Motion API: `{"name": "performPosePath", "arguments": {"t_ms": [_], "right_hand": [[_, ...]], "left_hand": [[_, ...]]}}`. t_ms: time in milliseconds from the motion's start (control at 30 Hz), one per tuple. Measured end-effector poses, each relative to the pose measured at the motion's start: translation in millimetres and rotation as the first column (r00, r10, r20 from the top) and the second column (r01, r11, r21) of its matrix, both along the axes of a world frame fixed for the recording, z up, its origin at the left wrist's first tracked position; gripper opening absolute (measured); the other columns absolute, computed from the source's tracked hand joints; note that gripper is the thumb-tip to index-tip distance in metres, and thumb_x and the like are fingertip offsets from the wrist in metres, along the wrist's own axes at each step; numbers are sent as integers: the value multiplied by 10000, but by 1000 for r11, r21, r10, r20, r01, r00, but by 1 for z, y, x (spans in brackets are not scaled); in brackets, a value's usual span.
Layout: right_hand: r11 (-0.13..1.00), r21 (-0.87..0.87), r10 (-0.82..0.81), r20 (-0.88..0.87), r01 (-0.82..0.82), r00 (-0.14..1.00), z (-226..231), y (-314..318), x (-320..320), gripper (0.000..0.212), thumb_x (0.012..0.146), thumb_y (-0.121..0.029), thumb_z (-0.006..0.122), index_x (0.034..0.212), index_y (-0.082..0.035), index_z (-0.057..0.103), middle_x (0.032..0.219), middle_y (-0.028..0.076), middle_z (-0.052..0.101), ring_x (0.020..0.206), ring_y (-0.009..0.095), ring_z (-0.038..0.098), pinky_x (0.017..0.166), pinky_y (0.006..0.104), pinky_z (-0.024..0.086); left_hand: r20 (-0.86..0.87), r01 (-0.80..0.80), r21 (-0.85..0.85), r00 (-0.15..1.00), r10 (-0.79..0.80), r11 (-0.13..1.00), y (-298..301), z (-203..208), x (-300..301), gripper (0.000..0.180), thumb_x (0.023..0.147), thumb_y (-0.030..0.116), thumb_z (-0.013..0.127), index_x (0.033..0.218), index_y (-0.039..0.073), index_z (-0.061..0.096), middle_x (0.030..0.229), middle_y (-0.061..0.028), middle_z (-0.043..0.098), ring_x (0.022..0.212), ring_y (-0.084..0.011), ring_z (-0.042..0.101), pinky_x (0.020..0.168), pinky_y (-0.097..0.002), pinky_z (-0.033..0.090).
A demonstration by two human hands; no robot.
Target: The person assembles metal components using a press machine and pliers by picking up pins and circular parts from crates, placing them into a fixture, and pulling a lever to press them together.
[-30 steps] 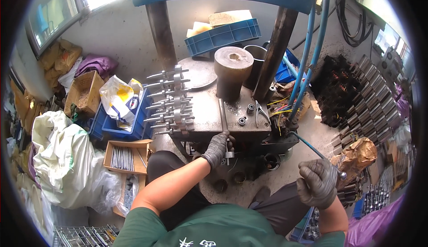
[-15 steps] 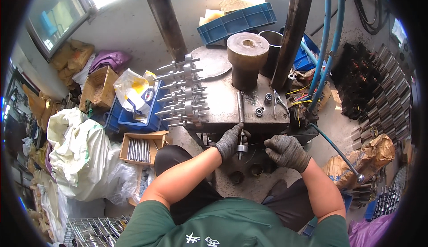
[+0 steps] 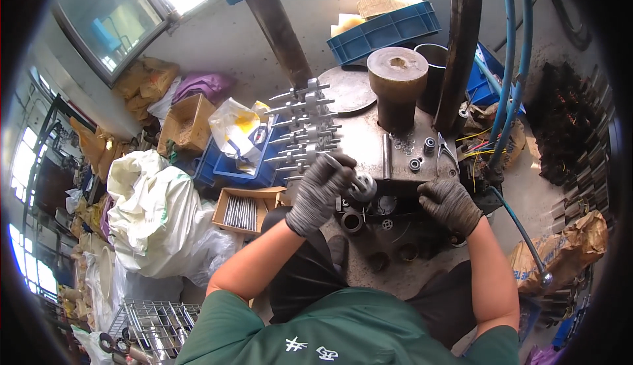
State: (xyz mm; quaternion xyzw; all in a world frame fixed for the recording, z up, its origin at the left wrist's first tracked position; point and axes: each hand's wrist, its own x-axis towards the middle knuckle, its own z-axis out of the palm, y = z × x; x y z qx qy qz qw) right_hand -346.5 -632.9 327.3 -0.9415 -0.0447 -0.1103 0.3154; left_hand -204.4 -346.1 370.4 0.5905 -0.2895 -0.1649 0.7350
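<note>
My left hand (image 3: 316, 197), in a grey work glove, is closed round a metal shaft with a round flanged disc (image 3: 362, 185), held off the press table's front edge. Just left of it, similar shafts with discs (image 3: 310, 127) stand in a row on the table. My gloved right hand (image 3: 451, 207) is curled into a fist by the table's front right edge; anything inside is hidden. Between the hands, a plain metal rod (image 3: 387, 157) lies on the steel table (image 3: 356, 141). Two small ring-shaped parts (image 3: 415, 164) and pliers (image 3: 448, 154) lie to its right.
A thick steel cylinder (image 3: 397, 91) rises from the table between two dark posts. On the left are a carton of thin rods (image 3: 241, 212), a blue crate (image 3: 254, 175) and a white sack (image 3: 148, 216). Blue hoses (image 3: 517, 68) and a ball-ended lever (image 3: 527, 236) stand at right.
My left hand has moved up and left with the shaft, which is now tilted near the row. The plain rod stays on the table. My view has shifted left.
</note>
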Motion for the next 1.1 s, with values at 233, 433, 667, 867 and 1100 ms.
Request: {"name": "performPosePath", "arguments": {"t_ms": [233,433,667,867,1100], "right_hand": [[999,35,8,53,-10,999,-5,-3,13,223,907,-219,691,1041,-48,741,903,192,722,907,391,689,855,462,546],[1000,22,-13,41,12,999,-9,-11,21,234,905,-205,697,1067,-41,737,949,194,722,922,389,693,858,453,549],[965,143,-233,98,218,968,-4,-33,30,263,900,-142,684,1125,-14,726,1034,198,721,980,364,697,885,431,558],[887,-155,-393,242,435,887,-31,-56,58,277,861,-115,672,1121,-50,741,1114,170,711,1081,371,644,978,449,510],[794,-366,-355,368,485,859,-69,-60,100,280,888,-234,702,1112,-73,744,1219,134,706,1166,361,615,1042,477,465]], "left_hand": [[-669,-349,-278,739,80,895,49,2,155,239,1081,266,564,1079,38,635,918,-72,672,779,-175,672,623,-236,617],[-798,-288,-288,599,-63,913,66,-14,189,239,1094,167,503,1207,-28,582,1048,-194,701,848,-266,728,677,-299,679],[-725,-294,-278,688,1,915,103,-1,134,130,998,130,664,1096,45,663,1040,-59,718,872,-145,688,673,-235,593],[-616,-619,-75,645,452,782,184,-62,166,196,972,208,705,1124,92,660,892,-44,701,762,-162,667,610,-244,541],[-465,-650,414,451,762,637,282,-273,217,142,977,236,645,1009,99,657,860,-90,696,659,-202,661,494,-291,519]]}}
